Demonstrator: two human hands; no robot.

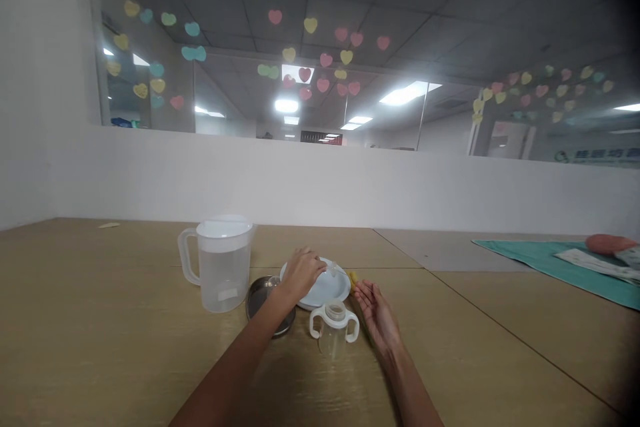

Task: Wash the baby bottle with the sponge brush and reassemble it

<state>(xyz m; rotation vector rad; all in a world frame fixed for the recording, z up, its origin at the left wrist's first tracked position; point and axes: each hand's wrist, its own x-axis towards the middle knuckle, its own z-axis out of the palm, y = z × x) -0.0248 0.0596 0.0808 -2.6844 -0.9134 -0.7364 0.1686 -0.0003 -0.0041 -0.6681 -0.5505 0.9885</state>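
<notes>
My left hand [303, 273] reaches over a pale round dish [320, 293], its fingers pinched at a small translucent piece [332, 269]. The exact kind of that piece is too small to make out. Palm up, my right hand [379, 315] is to the right of the dish with its fingers stretched out. A small yellow thing [353, 277] shows beside those fingertips; the rest of it is hidden. Between my forearms stands a clear baby bottle [334, 337] with two white handles and an uncapped mouth. A round metal tray [257, 300] lies partly under my left forearm.
A translucent measuring jug [225, 273] with a handle stands upright left of the metal tray. At the far right, a green cloth [540, 263] bears a reddish object [610, 244] and a patterned cloth [595, 265]. A white wall [280, 180] with windows rises behind the wooden table [125, 333].
</notes>
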